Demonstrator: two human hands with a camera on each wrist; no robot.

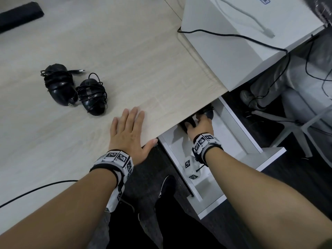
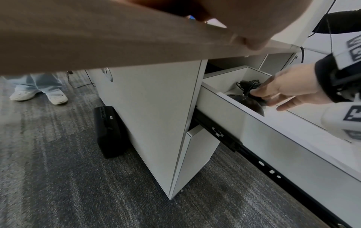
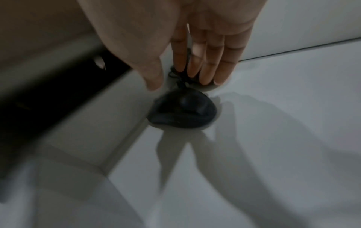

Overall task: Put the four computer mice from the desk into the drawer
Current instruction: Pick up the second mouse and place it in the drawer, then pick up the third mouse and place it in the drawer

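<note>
The right hand (image 1: 201, 127), fingers loosely spread, sets a mouse (image 3: 182, 111) in the drawer (image 1: 239, 133). Let go fully, beside the far mouse (image 1: 208, 112). The left hand (image 1: 128, 135) lies flat, holding nothing.

Pale wood desk (image 1: 107, 42): two black mice (image 1: 59, 87) (image 1: 92, 97) (cords wrapped), left hand (image 1: 128, 135) flat.

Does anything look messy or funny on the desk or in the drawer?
Nothing is broken or spilled. Two black computer mice lie on the pale wooden desk, bundled in their own cables, with one loose plug sticking out. The white drawer hangs open.
</note>
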